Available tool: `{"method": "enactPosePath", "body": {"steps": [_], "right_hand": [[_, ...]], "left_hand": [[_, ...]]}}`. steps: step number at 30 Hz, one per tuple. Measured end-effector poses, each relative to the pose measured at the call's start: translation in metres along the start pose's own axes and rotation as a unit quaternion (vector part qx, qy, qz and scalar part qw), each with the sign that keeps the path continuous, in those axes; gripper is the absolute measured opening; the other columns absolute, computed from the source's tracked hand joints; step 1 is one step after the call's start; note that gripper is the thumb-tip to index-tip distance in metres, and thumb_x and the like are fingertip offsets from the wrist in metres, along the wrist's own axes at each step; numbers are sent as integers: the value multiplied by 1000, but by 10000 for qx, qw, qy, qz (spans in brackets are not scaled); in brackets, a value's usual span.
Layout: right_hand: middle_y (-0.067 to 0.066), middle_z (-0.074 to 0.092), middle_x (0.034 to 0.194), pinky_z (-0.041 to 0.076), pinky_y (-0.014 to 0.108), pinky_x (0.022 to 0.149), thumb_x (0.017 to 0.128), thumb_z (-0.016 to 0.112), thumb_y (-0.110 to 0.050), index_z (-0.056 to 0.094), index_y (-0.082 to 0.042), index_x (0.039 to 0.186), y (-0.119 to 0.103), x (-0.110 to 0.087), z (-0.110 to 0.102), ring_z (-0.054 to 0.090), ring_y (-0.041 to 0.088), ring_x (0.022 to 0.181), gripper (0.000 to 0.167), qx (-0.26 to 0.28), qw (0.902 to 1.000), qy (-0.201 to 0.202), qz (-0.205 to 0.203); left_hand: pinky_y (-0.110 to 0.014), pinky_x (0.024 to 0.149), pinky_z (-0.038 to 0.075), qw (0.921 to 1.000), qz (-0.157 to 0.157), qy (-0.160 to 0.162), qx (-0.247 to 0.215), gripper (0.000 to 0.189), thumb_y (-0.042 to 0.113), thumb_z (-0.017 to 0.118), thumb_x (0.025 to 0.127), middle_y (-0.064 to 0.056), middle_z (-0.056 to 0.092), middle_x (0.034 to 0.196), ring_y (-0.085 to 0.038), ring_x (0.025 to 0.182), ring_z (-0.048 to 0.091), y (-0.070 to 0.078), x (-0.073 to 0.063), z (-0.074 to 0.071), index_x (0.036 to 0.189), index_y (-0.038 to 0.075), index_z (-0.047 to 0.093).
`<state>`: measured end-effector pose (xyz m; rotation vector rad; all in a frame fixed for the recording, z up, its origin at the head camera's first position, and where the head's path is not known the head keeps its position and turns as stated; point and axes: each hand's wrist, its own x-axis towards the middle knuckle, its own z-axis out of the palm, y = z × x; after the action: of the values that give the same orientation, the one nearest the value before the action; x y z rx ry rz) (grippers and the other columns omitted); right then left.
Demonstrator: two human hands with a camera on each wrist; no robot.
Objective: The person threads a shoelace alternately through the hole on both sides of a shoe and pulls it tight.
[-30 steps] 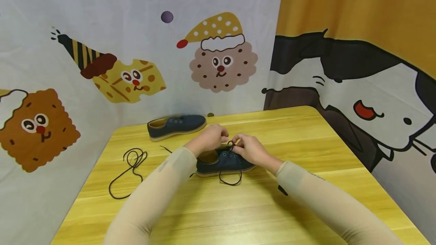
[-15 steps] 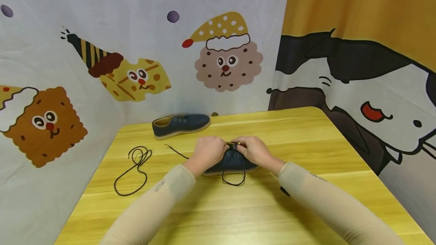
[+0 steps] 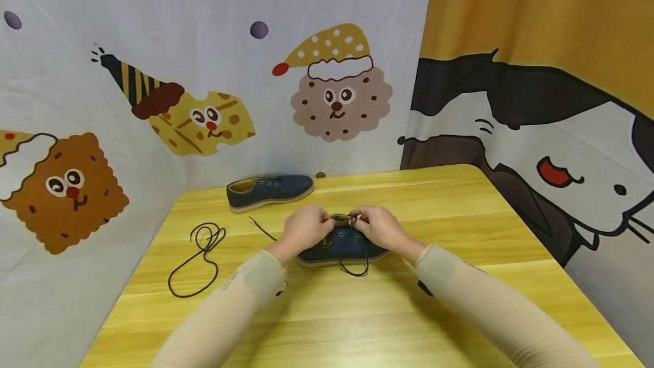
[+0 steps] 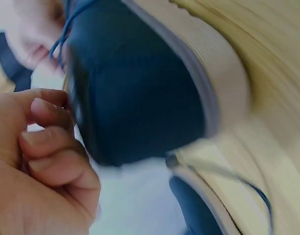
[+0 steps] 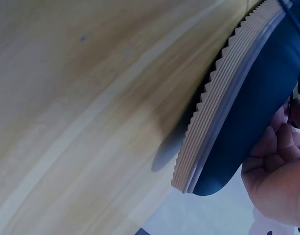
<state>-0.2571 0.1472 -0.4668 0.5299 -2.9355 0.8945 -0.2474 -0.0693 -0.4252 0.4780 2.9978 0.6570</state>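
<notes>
Yellow wood-grain table (image 3: 357, 317), white backdrop (image 3: 204, 10) behind, cheese print (image 3: 204, 126), hatted cookie print (image 3: 341, 107)

Near shoe (image 3: 337, 253) and far shoe (image 3: 291, 187), so 2 in smooth, matt fabric, maybe canvas, though the wrist shots are blurry. Sole's (image 5: 218, 98) ridged and rubbery, lace (image 3: 355, 275) is dull cord. Table's (image 3: 352, 317) smooth wood grain, slightly glossy. Backdrop's (image 3: 204, 10) creased matt cloth, sleeves (image 3: 219, 305) thin stretchy knit.

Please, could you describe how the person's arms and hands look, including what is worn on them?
The left sleeve and right sleeve are long, close-fitting and beige, each with a greyish band near the wrist and small dark lettering, too small to read. The left hand and right hand wear no gloves.
</notes>
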Motion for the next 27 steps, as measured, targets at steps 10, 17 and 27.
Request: {"method": "enactPosePath", "body": {"steps": [10, 17, 27], "right_hand": [[0, 75, 104, 56, 33, 77, 99, 62, -25, 72, -17, 118, 0, 1, -2, 68, 11, 87, 23, 162, 9997, -197, 64], [1, 76, 101, 57, 34, 76, 98, 61, -21, 73, -15, 114, 2, 0, -3, 69, 13, 87, 21, 158, 9995, -259, 117], [4, 75, 107, 57, 36, 79, 98, 62, -20, 69, -14, 123, 2, -1, -6, 70, 17, 94, 26, 249, 9987, -441, 51]], "left_hand": [[-29, 51, 36, 9696, -1885, 1050, -1155, 26, 30, 52, 95, 3, 50, 56, -16, 51, 41, -142, -80, -69, 88, 11, 68], [-31, 49, 36, 9543, -2660, 1097, -807, 36, 37, 45, 100, 1, 50, 55, -18, 51, 45, -199, -121, -83, 83, 9, 60], [-30, 51, 40, 9689, -2426, 73, -476, 35, 39, 46, 99, -2, 63, 67, -17, 57, 58, -200, -118, -82, 105, 10, 66]]}}
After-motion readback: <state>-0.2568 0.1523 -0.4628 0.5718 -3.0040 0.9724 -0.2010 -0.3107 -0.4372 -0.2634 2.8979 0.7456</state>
